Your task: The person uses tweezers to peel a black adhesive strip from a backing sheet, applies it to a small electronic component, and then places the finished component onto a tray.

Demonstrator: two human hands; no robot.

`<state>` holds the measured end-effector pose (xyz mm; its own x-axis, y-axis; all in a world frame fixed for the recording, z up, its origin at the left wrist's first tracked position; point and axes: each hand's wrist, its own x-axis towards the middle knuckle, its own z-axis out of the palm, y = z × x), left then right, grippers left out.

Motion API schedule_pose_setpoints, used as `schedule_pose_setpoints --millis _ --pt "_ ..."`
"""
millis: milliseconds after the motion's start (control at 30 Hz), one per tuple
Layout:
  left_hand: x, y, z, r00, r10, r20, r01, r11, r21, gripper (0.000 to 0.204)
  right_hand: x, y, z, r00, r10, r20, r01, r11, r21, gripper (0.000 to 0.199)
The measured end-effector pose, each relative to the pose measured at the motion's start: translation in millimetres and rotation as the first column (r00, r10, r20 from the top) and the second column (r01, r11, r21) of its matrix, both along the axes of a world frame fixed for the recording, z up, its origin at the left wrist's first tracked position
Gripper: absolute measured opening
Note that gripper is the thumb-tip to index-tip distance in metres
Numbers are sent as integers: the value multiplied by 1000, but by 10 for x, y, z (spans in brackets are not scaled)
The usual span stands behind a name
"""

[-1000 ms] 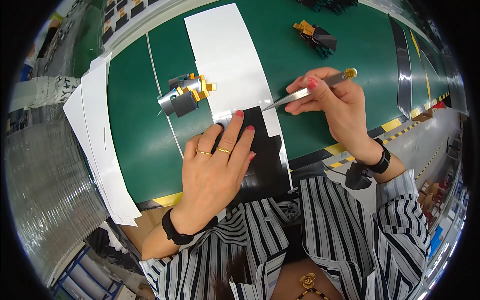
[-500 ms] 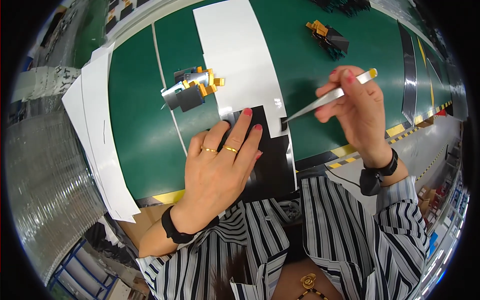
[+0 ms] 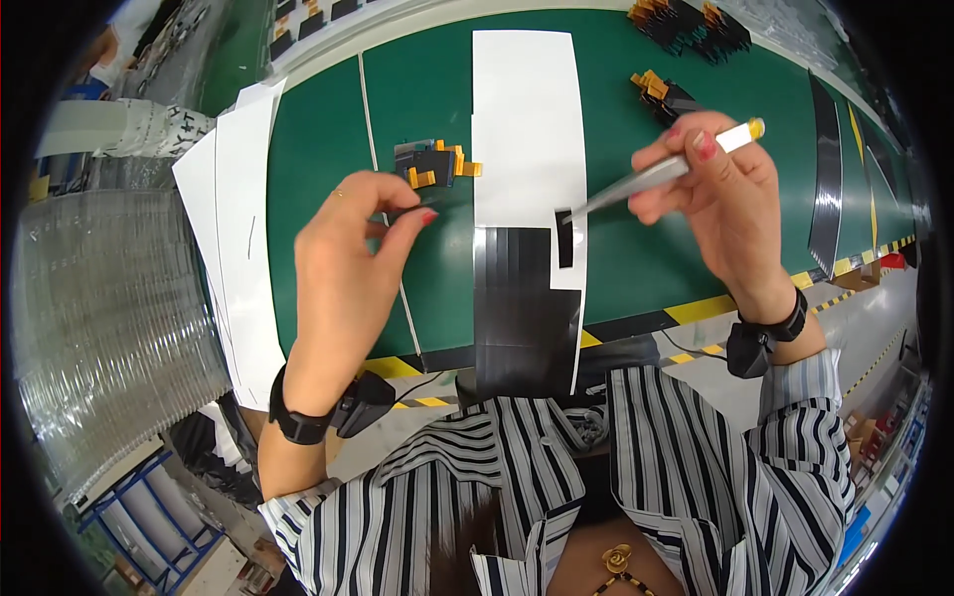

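Right hand [image 3: 733, 204]: tweezers [image 3: 656, 179] slant, tips lower left.

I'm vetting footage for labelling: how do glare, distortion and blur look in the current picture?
Head view: pale glare streaks the black sheet and the ribbed clear plastic; head view: the green table has a bowed far edge, and the picture's corners are black; head view: the tweezers read clearly, the dark piece in the left hand does not.

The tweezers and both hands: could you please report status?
Right hand holding tweezers, tips at black strip on white sheet. Left hand pinching dark piece. Orange-tabbed parts just beyond left hand.
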<state>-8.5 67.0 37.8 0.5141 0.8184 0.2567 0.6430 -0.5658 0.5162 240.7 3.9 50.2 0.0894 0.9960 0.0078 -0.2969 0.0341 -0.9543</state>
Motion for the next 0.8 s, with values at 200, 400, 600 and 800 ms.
schedule_pose_setpoints --millis 200,400,600,800 --pt "252 274 165 703 361 612 244 686 -685 21 -27 276 161 997 59 43 -68 968 243 17" --pt "434 311 51 597 465 654 295 631 -718 25 14 231 102 986 -67 151 14 946 324 16" --pt "464 204 51 646 378 663 301 672 -677 23 36 271 25 984 -44 175 -19 938 346 13" --pt "482 182 11 676 336 656 317 671 -670 22 75 306 -25 976 -77 205 3 941 338 12"
